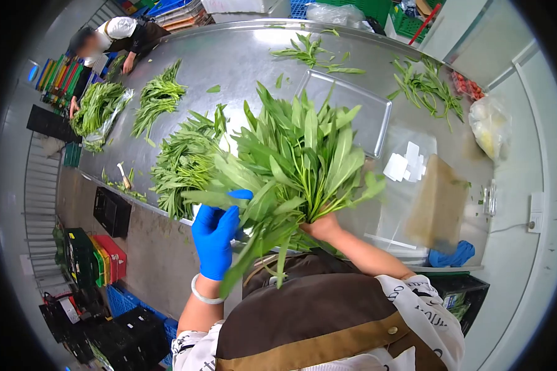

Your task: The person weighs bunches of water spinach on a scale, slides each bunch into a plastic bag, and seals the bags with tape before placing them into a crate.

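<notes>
My bare right hand (325, 227) is closed around the lower stems of a large bunch of water spinach (309, 148), held up over the front edge of the metal table (247, 59). Its long narrow leaves fan upward and outward. At the bunch's lower left, my left hand (215, 241), in a blue glove, has its fingers curled at some leaves, with one leaf passing between thumb and fingertips. Other leaves partly hide that hand. Just behind it on the table lies a pile of the same greens (185, 161).
More greens (159, 96) lie further left, where a co-worker (114, 37) bends over a bagged bunch (99, 111). A clear tray (377, 123), white labels (406, 162), a brown board (438, 201) and a blue glove (453, 254) are to the right. Crates (108, 256) stand on the floor left.
</notes>
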The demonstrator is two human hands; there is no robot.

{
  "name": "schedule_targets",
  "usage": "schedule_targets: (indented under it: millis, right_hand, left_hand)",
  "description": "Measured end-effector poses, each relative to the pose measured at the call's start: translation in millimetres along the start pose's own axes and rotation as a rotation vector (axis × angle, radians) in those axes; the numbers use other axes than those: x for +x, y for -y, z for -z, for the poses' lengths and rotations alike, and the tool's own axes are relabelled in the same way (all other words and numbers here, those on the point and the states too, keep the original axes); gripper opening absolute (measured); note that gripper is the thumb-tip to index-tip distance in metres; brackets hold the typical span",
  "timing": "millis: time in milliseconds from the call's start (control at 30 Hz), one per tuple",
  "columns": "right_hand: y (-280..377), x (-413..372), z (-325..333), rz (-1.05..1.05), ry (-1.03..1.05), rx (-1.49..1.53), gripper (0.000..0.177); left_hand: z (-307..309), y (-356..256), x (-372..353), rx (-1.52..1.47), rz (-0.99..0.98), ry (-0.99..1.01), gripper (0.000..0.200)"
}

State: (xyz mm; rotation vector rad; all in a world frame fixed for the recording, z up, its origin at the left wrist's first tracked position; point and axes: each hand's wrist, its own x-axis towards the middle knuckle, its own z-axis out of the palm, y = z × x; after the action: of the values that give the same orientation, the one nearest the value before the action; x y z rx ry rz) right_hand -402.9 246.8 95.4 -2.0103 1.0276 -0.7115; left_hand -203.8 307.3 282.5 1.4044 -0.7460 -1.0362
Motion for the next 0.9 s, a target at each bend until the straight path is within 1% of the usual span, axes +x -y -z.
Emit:
schedule_targets:
  millis: [33, 67, 133, 167, 200, 233, 267, 300, 333, 400, 467, 567, 667, 800, 867, 900]
  right_hand:
    - [2.3, -4.0, -1.2, -0.056, -0.073, 0.009, 0.041]
    - [-2.2, -5.3, -3.4, 0.001, -0.061, -0.027, 0.042]
    - [-17.2, -8.4, -6.6, 0.115, -0.041, -0.1, 0.044]
    - [-14.8, -8.4, -4.6, 0.091, -0.018, -0.146, 0.043]
    - [-12.2, -7.5, -2.9, 0.074, -0.043, -0.022, 0.043]
    - [-9.3, -5.0, -0.3, 0.057, -0.069, 0.1, 0.043]
    - [-7.7, -2.7, 2.0, 0.04, -0.095, 0.221, 0.044]
    - [-15.9, -5.8, 0.8, 0.052, -0.055, 0.237, 0.044]
    - [-17.2, -8.9, 0.5, 0.016, -0.078, 0.238, 0.045]
    - [-17.2, -15.4, 0.9, -0.058, -0.123, 0.239, 0.046]
    - [-16.9, -14.6, 2.7, -0.103, -0.044, 0.219, 0.044]
    - [-21.2, -11.7, -2.0, -0.104, 0.017, 0.224, 0.044]
    - [-29.4, -12.6, -2.9, -0.107, 0.046, 0.254, 0.043]
    - [-46.7, -17.4, 7.3, -0.173, 0.053, 0.337, 0.043]
    - [-61.3, -21.8, 16.2, -0.267, 0.031, 0.438, 0.042]
    - [-70.7, -22.2, 23.2, -0.264, 0.015, 0.377, 0.042]
  left_hand:
    - [0.2, -5.6, -0.7, -0.041, 0.068, -0.004, 0.022]
    - [0.8, -8.7, -0.8, -0.081, 0.135, -0.006, 0.023]
    - [6.3, -7.3, 0.0, -0.17, 0.22, 0.056, 0.017]
    - [8.6, -6.8, 0.8, -0.216, 0.262, 0.09, 0.014]
    - [7.2, -9.4, 2.3, -0.264, 0.303, 0.124, 0.011]
    - [4.0, -17.8, 0.0, -0.287, 0.406, 0.107, 0.008]
    - [5.8, -17.6, -0.4, -0.266, 0.408, 0.153, 0.009]
    - [10.1, -17.5, -1.3, -0.245, 0.41, 0.2, 0.01]
    - [14.7, -17.2, -2.6, -0.225, 0.412, 0.246, 0.01]
    - [20.9, -15.5, -5.2, -0.209, 0.407, 0.244, 0.013]
    - [22.7, -18.6, -7.0, -0.191, 0.412, 0.246, 0.014]
    - [25.9, -25.5, -13.5, -0.13, 0.363, 0.201, 0.016]
    - [28.0, -26.0, -11.6, -0.148, 0.325, 0.185, 0.017]
    - [40.9, -12.6, -9.0, -0.204, 0.322, 0.235, 0.018]
    - [55.7, -16.4, -5.8, -0.353, 0.288, 0.144, 0.019]
    - [60.8, -22.9, -3.3, -0.298, 0.221, 0.055, 0.02]
